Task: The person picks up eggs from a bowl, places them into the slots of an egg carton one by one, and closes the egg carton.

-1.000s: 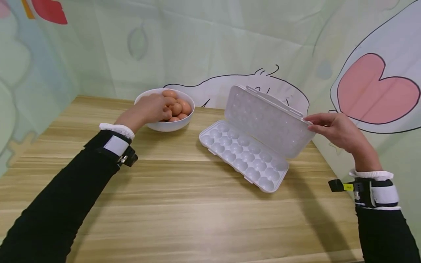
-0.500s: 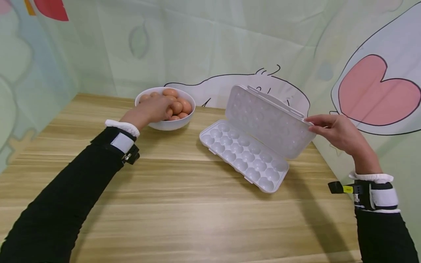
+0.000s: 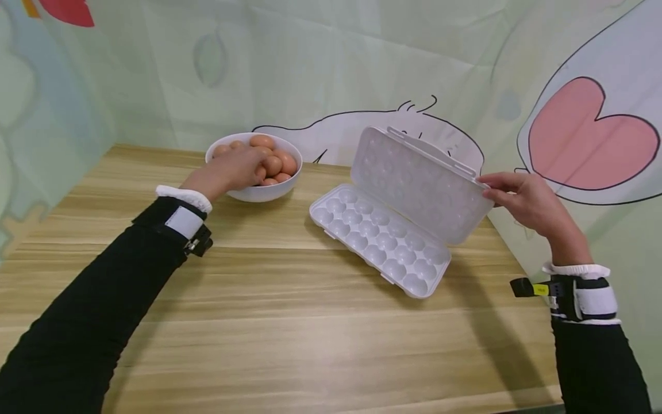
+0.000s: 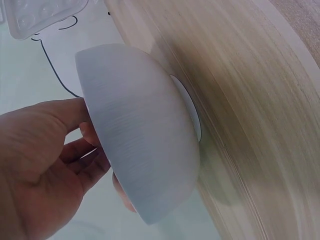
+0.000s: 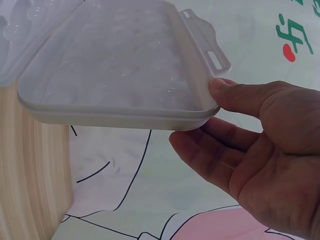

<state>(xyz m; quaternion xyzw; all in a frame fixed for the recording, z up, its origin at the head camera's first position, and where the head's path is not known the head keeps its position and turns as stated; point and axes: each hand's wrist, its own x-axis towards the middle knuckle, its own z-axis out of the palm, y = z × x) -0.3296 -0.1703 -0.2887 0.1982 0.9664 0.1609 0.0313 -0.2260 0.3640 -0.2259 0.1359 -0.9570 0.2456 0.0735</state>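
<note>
In the head view a white bowl (image 3: 258, 195) of brown eggs (image 3: 285, 163) stands at the back left. My left hand (image 3: 230, 170) reaches over its near rim, fingers curled down among the eggs. In the left wrist view an egg (image 4: 89, 134) shows between thumb and fingers, partly hidden by the bowl wall. To the right, a translucent plastic egg box (image 3: 380, 237) lies open, its cups bare. My right hand (image 3: 532, 202) pinches the corner of the raised lid (image 3: 414, 183), thumb on one side and fingers on the other, as the right wrist view shows.
Everything stands on a wood-grain table (image 3: 289, 339). Behind and beside it hangs a printed cloth backdrop (image 3: 310, 63). The upright lid leans back near this cloth, and the table's right edge runs beneath the right arm.
My left hand has drawn slightly back and lower in the bowl, its fingers curling in among the eggs. The right hand keeps hold of the lid; the view has shifted a little.
</note>
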